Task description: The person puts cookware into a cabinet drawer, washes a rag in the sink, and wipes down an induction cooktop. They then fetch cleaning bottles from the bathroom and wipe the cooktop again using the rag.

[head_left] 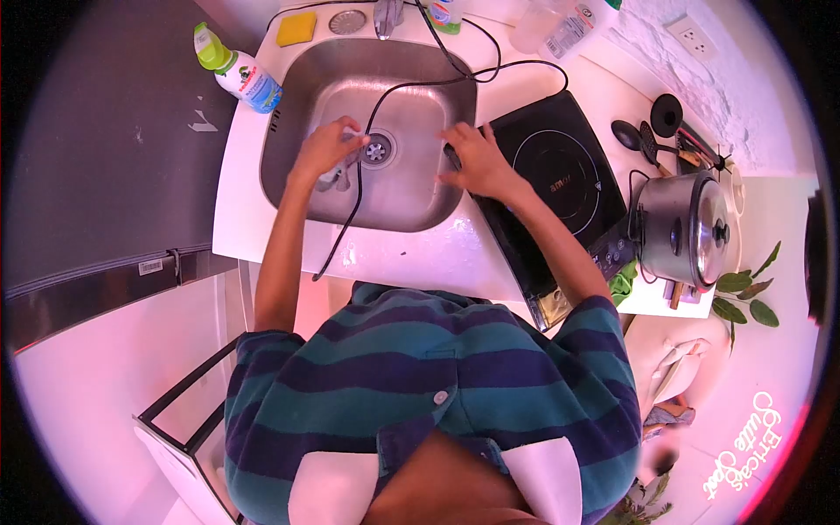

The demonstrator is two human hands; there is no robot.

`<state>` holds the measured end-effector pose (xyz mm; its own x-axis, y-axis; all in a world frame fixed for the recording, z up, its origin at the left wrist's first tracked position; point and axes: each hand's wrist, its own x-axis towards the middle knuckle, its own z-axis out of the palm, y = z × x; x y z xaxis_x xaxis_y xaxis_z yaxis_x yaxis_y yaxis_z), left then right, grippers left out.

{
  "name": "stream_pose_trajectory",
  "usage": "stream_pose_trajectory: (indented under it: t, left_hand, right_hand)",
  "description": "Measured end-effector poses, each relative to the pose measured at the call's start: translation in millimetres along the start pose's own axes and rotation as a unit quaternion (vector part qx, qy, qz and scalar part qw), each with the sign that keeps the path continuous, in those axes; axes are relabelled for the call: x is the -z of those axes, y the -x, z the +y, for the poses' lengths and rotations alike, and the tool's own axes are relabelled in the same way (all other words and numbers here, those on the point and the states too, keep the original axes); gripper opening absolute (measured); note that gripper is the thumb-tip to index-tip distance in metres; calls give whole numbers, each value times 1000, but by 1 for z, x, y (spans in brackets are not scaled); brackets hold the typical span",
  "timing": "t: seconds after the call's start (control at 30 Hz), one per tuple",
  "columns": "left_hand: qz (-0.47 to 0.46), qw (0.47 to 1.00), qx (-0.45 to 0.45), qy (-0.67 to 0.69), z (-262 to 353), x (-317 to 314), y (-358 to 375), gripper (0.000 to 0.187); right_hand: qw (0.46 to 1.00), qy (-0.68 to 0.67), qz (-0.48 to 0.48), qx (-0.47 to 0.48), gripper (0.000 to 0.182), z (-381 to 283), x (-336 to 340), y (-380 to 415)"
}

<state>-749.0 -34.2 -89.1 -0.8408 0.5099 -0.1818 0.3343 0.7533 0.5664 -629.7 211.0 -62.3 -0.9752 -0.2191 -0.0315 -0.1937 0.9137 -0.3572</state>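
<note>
My left hand (pixel 328 150) is over the left part of the steel sink (pixel 411 206), its fingers curled. A grey cloth (pixel 339 179) shows under that hand and seems gripped by it. A black cord (pixel 357 197) runs past its fingertips, across the sink and over the front counter edge. My right hand (pixel 479 164) is at the sink's right rim, beside the black induction cooker (pixel 560 179). Between its thumb and fingers shows a small dark thing (pixel 451 156), mostly hidden, whose kind I cannot make out. The drain (pixel 376 150) lies between both hands.
A spray-top bottle (pixel 248 80) stands at the sink's left corner, with a yellow sponge (pixel 297 29) behind. The faucet (pixel 388 17) is at the back. Right of the cooker are black utensils (pixel 647 140) and a lidded steel pot (pixel 674 227). A green cloth (pixel 623 282) lies near the front.
</note>
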Motion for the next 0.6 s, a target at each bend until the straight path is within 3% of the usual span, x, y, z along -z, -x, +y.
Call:
stream_pose_trajectory:
  t: [0.03,0.07,0.13,0.2,0.23,0.27,0.33,0.43,0.6]
  left_hand:
    - [-49,997,-59,28,21,17,3,35]
    - [-96,987,-116,57,45,31,4,34]
    - [-155,954,-234,102,85,44,-7,33]
    - [-60,902,-414,101,130,45,-30,35]
    - [-83,916,-390,52,152,51,-44,36]
    - [-105,925,-364,5,172,52,-59,37]
    - [85,917,-389,-4,204,35,-81,37]
    - [135,908,-330,220,225,-8,-143,36]
    - [162,938,-295,77,224,-111,-204,33]
  right_hand:
    - [979,-204,-5,-28,50,1,6,-9]
    - [915,-399,-10,-55,48,5,13,-27]
    - [729,-680,-45,-63,46,1,27,-39]
    - [519,-848,-104,-25,46,-6,43,-42]
    - [432,-898,-80,-8,50,-10,54,-30]
    - [386,-920,-61,-18,48,1,58,-26]
    - [294,-955,-20,-39,45,36,64,-13]
    - [343,-934,42,-91,39,104,77,19]
    - [432,-889,138,-64,32,224,112,59]
